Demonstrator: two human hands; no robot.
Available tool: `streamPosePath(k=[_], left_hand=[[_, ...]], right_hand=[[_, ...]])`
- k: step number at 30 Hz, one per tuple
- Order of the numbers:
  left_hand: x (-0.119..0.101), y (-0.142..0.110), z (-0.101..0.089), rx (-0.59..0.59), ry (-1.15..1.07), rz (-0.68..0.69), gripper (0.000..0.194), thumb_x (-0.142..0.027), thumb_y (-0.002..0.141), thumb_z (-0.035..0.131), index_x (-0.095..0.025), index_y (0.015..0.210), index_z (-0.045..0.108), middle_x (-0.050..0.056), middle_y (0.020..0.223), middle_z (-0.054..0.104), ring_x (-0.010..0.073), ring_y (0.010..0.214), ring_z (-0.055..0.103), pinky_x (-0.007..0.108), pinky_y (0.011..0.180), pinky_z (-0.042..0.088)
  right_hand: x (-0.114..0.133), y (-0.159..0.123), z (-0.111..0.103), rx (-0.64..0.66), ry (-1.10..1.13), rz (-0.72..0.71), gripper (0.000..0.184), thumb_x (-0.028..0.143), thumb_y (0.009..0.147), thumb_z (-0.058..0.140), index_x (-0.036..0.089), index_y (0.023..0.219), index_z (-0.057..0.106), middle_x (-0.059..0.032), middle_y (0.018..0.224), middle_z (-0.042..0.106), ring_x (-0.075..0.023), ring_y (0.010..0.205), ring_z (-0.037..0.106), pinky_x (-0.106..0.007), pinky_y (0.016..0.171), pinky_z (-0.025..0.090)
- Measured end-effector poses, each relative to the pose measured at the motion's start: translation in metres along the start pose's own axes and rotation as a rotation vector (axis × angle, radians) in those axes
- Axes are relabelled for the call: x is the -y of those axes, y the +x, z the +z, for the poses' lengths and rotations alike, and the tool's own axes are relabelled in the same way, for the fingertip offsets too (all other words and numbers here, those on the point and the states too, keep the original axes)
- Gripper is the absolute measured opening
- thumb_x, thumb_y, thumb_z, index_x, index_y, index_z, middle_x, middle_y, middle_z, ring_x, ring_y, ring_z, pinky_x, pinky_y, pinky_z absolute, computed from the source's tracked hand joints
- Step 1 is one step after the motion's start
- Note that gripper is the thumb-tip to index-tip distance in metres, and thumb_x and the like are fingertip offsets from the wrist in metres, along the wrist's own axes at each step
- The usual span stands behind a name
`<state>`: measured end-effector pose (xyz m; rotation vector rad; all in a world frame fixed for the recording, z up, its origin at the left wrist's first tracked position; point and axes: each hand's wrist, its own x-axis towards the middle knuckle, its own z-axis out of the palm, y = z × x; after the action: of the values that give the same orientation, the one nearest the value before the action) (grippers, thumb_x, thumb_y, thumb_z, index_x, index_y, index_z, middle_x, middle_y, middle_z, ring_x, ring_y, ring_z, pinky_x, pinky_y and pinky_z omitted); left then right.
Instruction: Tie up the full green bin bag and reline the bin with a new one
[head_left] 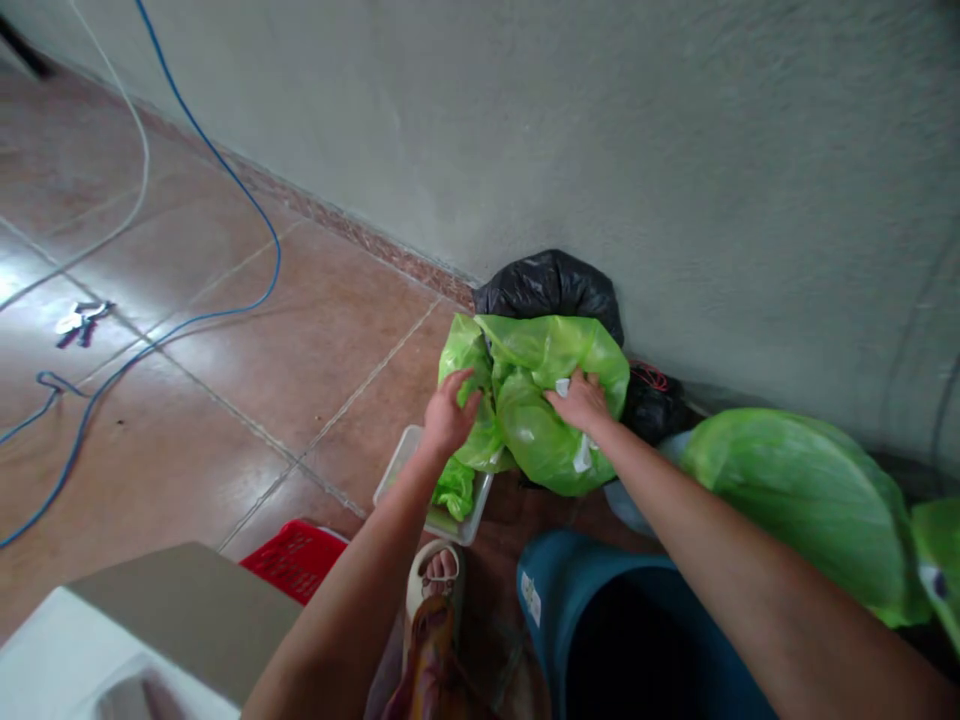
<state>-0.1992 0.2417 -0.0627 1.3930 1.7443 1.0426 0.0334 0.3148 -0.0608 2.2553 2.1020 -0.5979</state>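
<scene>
A bright green plastic bag (536,425) bulges in front of me, resting against a black plastic bag (551,285) by the wall. My left hand (448,415) is at its left side, thumb and fingers apart, with no object visible between them. On the right part of the green bag, my right hand (581,402) has its fingers curled into the plastic; the fingertips are partly hidden. Small white pieces show beside those fingers and below the wrist. Under my left forearm lies a clear plastic tray (469,528) with crumpled green plastic (454,488) in it.
A blue bin (551,570) stands open-topped at my feet. More green-covered items (802,500) line the wall to the right. A red perforated basket (296,555) and a white box (150,630) are lower left. A blue cable (279,250) and keys (82,322) lie on the tiles.
</scene>
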Motion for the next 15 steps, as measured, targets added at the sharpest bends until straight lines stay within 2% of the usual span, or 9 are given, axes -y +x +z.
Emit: streamPosePath(k=[2,3,4,5,7,9,10,12,15], left_hand=[[0.019,-0.04,-0.029,-0.264,0.174,-0.208,0.048,-0.026,0.085,0.06,-0.017,0.133,0.059,0.016,0.138,0.06,0.03,0.133,0.051,0.044,0.116,0.035],[0.03,-0.059,-0.04,-0.336,0.262,-0.341,0.055,-0.026,0.085,0.06,-0.015,0.138,0.054,0.018,0.142,0.056,0.0314,0.137,0.048,0.046,0.117,0.033],[0.041,-0.076,-0.047,-0.355,0.341,-0.477,0.06,-0.026,0.084,0.06,-0.012,0.142,0.05,0.02,0.145,0.053,0.0328,0.138,0.047,0.046,0.117,0.033],[0.051,-0.091,-0.051,-0.328,0.399,-0.606,0.065,-0.027,0.084,0.06,-0.009,0.145,0.046,0.022,0.146,0.052,0.034,0.137,0.048,0.046,0.115,0.035],[0.069,-0.111,-0.054,-0.168,0.418,-0.774,0.063,-0.027,0.085,0.06,-0.009,0.145,0.048,0.022,0.141,0.058,0.0325,0.129,0.056,0.04,0.107,0.042],[0.078,-0.122,-0.054,0.001,0.409,-0.846,0.044,-0.022,0.086,0.056,-0.012,0.129,0.063,0.018,0.126,0.07,0.0286,0.117,0.065,0.032,0.094,0.048],[0.078,-0.126,-0.053,0.051,0.421,-0.869,0.037,-0.02,0.087,0.054,-0.014,0.119,0.069,0.017,0.118,0.073,0.0279,0.112,0.067,0.03,0.088,0.049],[0.073,-0.138,-0.054,0.079,0.469,-0.907,0.03,-0.017,0.085,0.051,-0.014,0.104,0.074,0.017,0.109,0.075,0.0286,0.105,0.07,0.029,0.077,0.048],[0.057,-0.166,-0.055,0.113,0.473,-0.905,0.027,-0.016,0.083,0.052,-0.014,0.095,0.076,0.017,0.103,0.076,0.0274,0.097,0.07,0.028,0.068,0.043]], right_hand=[[-0.002,-0.012,-0.01,-0.021,0.021,-0.036,0.079,0.044,0.083,0.067,0.006,0.147,0.038,-0.0244,0.131,0.054,-0.036,0.129,0.05,-0.043,0.106,0.039],[-0.004,-0.019,-0.013,-0.035,0.029,-0.046,0.084,0.046,0.081,0.069,0.007,0.149,0.036,-0.0241,0.132,0.053,-0.0359,0.128,0.051,-0.043,0.105,0.04],[-0.005,-0.027,-0.016,-0.049,0.033,-0.047,0.09,0.047,0.079,0.07,0.007,0.15,0.033,-0.0244,0.134,0.052,-0.036,0.127,0.052,-0.043,0.104,0.041],[-0.006,-0.034,-0.018,-0.06,0.032,-0.037,0.094,0.048,0.077,0.072,0.007,0.151,0.031,-0.0249,0.135,0.051,-0.0362,0.126,0.053,-0.042,0.103,0.042],[-0.006,-0.047,-0.02,-0.06,0.023,0.003,0.094,0.044,0.075,0.073,0.005,0.15,0.033,-0.0245,0.132,0.054,-0.0353,0.121,0.057,-0.041,0.099,0.044],[-0.001,-0.058,-0.022,-0.036,0.028,0.037,0.075,0.035,0.076,0.07,0.007,0.142,0.047,-0.0206,0.12,0.063,-0.032,0.111,0.061,-0.038,0.092,0.046],[0.003,-0.062,-0.024,-0.024,0.04,0.038,0.061,0.031,0.077,0.066,0.009,0.133,0.055,-0.0178,0.11,0.067,-0.0298,0.104,0.063,-0.035,0.088,0.047],[0.017,-0.068,-0.032,-0.015,0.093,-0.016,0.035,0.024,0.079,0.057,0.014,0.11,0.068,-0.0118,0.091,0.071,-0.0255,0.09,0.065,-0.032,0.08,0.046],[0.052,-0.078,-0.056,-0.056,0.281,-0.201,0.023,0.02,0.077,0.048,0.018,0.085,0.07,-0.0048,0.072,0.067,-0.0204,0.074,0.061,-0.029,0.071,0.045]])
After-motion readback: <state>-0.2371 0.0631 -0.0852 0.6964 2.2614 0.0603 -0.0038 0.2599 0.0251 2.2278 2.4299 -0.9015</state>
